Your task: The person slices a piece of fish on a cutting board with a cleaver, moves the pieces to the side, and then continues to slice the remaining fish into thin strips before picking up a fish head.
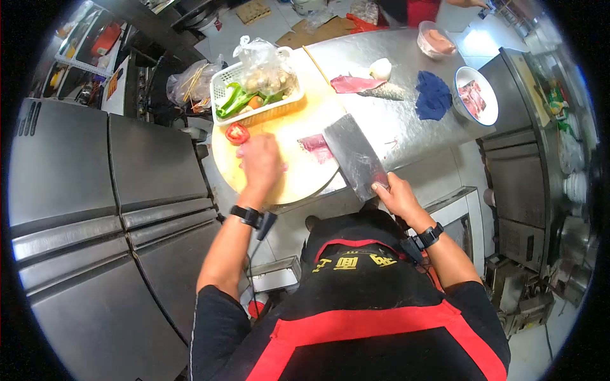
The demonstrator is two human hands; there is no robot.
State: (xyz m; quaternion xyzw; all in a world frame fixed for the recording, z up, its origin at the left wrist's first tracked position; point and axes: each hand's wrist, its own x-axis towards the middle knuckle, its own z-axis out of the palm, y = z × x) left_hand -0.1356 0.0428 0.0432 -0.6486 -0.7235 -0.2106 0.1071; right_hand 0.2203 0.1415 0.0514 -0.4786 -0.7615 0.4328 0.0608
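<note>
nearest to the camera is the person's black apron (356, 298) with red bands, and each wrist carries a dark band. the right hand (397, 193) is closed around the handle of a wide cleaver (356, 155). its blade points away from the body and lies flat and low over the near right edge of the round wooden cutting board (292, 181). the left hand (260, 162) is over the left part of the same board, with its back turned up. it is blurred, so it is not possible to tell if the fingers are spread or hold something.

between the two hands, just beside the cleaver's far corner, a pink slice of meat (316, 147) lies on the board. a cut tomato (237, 133) sits at the board's left edge, near the left hand. behind it, a white basket (219, 82) with green peppers and a plastic bag of mushrooms (267, 66) stands on the far part of the board.

further on the steel table (406, 130) are another pink piece of meat (352, 84), a blue cloth (433, 95), a white bowl (490, 108) with meat in it, and a clear tub (435, 39). steel cabinet doors (95, 190) fill the left side.
</note>
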